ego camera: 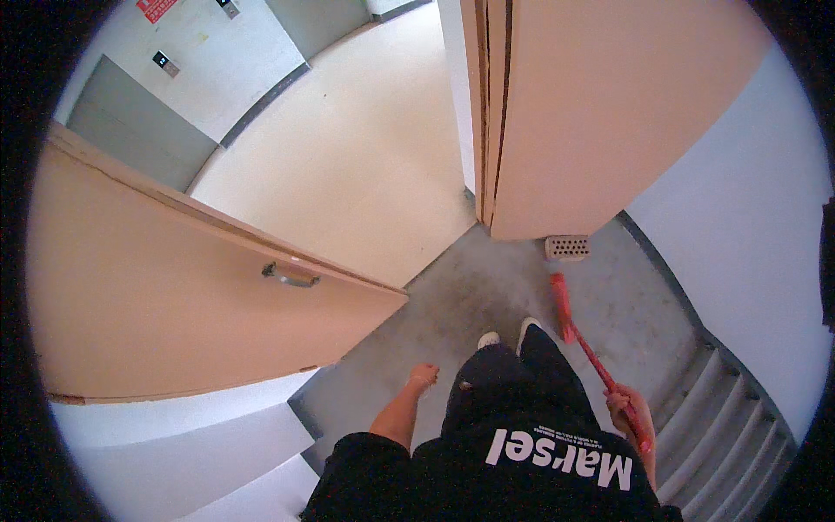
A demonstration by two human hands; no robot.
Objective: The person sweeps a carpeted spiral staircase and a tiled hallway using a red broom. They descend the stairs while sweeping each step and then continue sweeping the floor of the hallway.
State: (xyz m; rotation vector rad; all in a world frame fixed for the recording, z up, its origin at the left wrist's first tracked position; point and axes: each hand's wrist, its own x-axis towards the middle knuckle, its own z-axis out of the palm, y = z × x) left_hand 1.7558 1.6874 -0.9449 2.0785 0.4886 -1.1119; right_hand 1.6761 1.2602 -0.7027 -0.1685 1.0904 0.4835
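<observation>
My right hand [623,401] grips the red handle [593,359] of a floor mop or broom, low on the right by the stairs. Its long red head [562,307] rests on the grey concrete floor ahead of my right shoe. The handle slants back past my hip. Over the floor to the left hangs my left hand [424,374], its fingers loosely curled with no object visible in them. It touches nothing that I can see.
A perforated brick [567,248] sits at the foot of the right door leaf [587,117]. The left leaf [163,280], with a metal handle [290,277], stands ajar. Beyond the doorway lies a cream hallway floor [339,163]. Steps [717,417] lie close on my right.
</observation>
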